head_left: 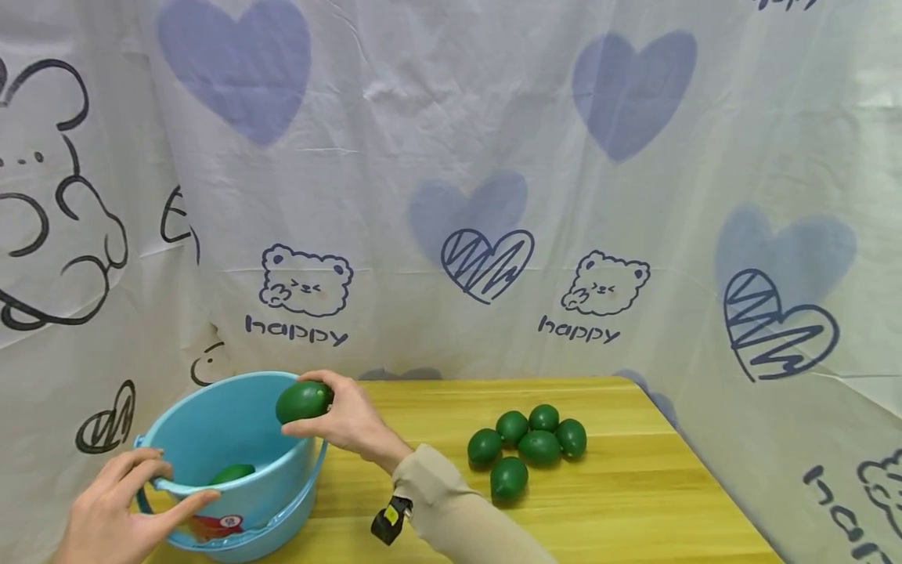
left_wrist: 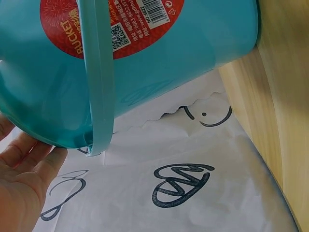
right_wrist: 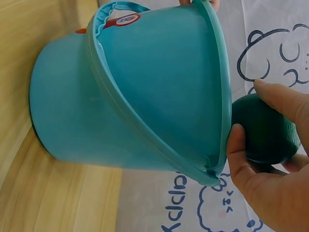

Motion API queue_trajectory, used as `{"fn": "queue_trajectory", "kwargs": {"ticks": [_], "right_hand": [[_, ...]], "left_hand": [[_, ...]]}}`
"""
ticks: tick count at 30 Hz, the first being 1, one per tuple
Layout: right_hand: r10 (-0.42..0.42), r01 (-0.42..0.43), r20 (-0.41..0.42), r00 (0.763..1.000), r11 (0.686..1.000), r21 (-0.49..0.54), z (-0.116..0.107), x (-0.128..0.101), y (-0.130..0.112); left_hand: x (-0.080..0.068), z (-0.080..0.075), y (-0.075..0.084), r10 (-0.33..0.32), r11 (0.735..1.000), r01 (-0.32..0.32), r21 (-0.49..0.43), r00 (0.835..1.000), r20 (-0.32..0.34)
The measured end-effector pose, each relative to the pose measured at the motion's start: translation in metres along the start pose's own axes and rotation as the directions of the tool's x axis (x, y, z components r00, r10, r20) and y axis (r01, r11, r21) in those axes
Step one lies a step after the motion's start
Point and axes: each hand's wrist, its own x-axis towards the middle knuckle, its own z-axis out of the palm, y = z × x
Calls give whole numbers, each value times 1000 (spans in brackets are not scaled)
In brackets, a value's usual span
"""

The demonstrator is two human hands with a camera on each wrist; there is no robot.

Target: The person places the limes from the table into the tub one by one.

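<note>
A light blue plastic bucket (head_left: 236, 419) stands at the table's left end, near the edge. My left hand (head_left: 179, 479) grips its near rim, thumb on the rim and fingers outside against the wall (left_wrist: 169, 48). My right hand (head_left: 299, 406) holds a dark green lime-like fruit (head_left: 310, 398) just above the bucket's far right rim, pinched between thumb and fingers. The right wrist view shows that fruit (right_wrist: 268, 133) just outside the rim (right_wrist: 219, 96). Another green fruit (head_left: 231, 473) lies on the bucket's bottom.
Several more green fruits (head_left: 528, 448) sit in a cluster on the yellow wooden table (head_left: 620, 501), right of my right arm. A white cloth printed with hearts and bears hangs behind and beside the table. The bucket's handle (left_wrist: 99, 87) hangs down its side.
</note>
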Motion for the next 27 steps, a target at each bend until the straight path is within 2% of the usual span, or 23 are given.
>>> {"fn": "queue_trajectory", "kwargs": {"ticks": [8,11,15,21,27], "right_hand": [[10,-10,10,1000,1000,10,-2,-1,3],[8,-8,21,1000,1000,-4,-2,-1,3],[11,-12,24,1000,1000,26,-2,-3,5],[-12,12,-5,1000,995,95,-9,-10,13],[-35,41,-55,998,992,116,-20,-20,30]], "left_hand": [[0,3,2,-25,1000,24,5,999,25],[-1,5,0,-20,1000,20,-18,1000,-15],[0,5,0,-11,1000,10,-23,999,-49],[1,4,3,-46,999,46,-6,999,-2],[-2,3,5,-87,996,87,12,996,-2]]}}
